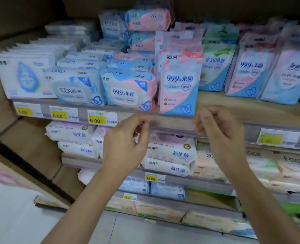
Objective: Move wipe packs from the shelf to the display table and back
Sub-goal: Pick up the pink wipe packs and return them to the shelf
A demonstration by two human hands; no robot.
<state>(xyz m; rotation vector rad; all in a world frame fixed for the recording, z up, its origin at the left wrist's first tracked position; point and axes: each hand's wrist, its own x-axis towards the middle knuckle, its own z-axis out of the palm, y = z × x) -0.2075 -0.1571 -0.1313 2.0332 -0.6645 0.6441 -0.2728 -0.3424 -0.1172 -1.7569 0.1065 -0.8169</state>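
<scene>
The pack (180, 81) to take is probably the upright pink-and-blue one. It stands at the front lip of the shelf (233, 110), with flat packs (128, 88) just beside it on the left and more upright ones behind. Both hands hover just below it, in front of the price rail (249, 132). The left hand (124, 143) and right hand (221, 136) each have fingers curled, with thumb tip close to forefinger tip. The tips are blurred, so I cannot tell whether they pinch anything or only brush the rail. Neither touches the pack.

To take it cleanly, raise both hands to its lower sides and grip the padded body, not the thin top tab, since the film will likely crumple. Lift it slightly before drawing it forward, so the ones behind stay standing and the flat stack is not dragged along
</scene>
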